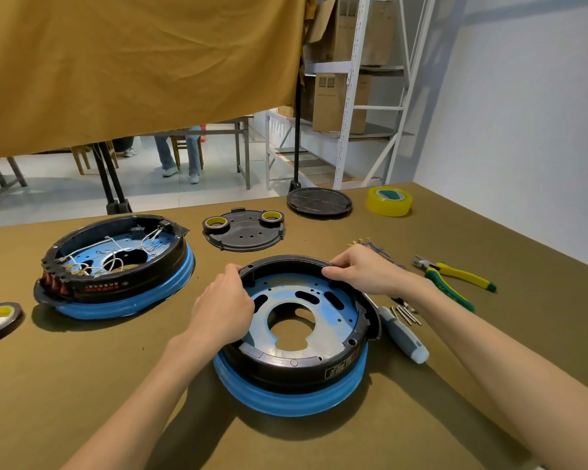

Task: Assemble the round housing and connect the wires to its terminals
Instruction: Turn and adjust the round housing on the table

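The round housing, a black plastic ring seated on a blue-filmed metal plate with a blue rim, lies near the front edge of the olive-brown cloth-covered table, right of middle. In the head view, the left hand curls over the ring's left wall, fingers closed on it; the right hand pinches the far rim, fingertips bent over the edge. The ring looks stiff and fairly light, the plate heavier; the protective film may be slippery, so the thick black wall is likely the safest hold. A white label on the front wall is too blurred to read. A second, wired housing sits toward the left edge, with unreadable red print.
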Demonstrator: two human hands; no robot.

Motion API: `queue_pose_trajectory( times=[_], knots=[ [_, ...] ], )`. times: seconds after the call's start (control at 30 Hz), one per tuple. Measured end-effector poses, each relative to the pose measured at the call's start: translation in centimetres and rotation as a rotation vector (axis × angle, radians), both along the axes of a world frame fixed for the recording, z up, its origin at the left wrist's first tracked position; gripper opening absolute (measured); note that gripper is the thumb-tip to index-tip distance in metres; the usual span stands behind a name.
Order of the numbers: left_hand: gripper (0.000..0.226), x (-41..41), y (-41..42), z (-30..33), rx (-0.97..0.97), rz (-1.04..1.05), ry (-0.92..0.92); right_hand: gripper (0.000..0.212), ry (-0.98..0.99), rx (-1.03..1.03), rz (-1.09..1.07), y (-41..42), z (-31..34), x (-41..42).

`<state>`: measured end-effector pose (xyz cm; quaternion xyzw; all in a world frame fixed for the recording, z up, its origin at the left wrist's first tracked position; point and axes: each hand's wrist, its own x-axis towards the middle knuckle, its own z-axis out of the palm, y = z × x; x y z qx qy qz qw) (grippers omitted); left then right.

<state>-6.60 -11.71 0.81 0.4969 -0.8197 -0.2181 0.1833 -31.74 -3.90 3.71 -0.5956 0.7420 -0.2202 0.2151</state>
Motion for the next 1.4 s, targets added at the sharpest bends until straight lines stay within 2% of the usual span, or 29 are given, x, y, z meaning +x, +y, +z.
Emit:
queue_pose_trajectory(
  times=[0.43, 0.63, 1.1, 1.23, 1.4],
  knots=[
    [0.031, 0.2, -0.1, 0.1, 0.018, 0.018, 0.004, 0.031, -0.048, -0.035, -0.074, 0.2, -0.5, 1.1],
    [0.024, 0.5, -0.3, 0.4, 0.046, -0.002, 0.015, 0.034, -0.052, -0.049, -0.09, 0.1, -0.8, 1.3],
    [0.029, 1.1, 0.2, 1.1, 0.077, -0.017, 0.073, 0.03, -0.05, -0.108, -0.138, 0.4, -1.8, 1.7],
    [0.019, 1.1, 1.0, 1.1, 0.083, -0.019, -0.033, 0.027, -0.127, -0.059, -0.055, 0.3, -1.4, 0.8],
    [0.017, 2.0, 0.9, 1.7, 0.079, -0.038, -0.17, 0.02, -0.144, -0.07, -0.007, -0.6, -1.5, 1.0]
  ],
)
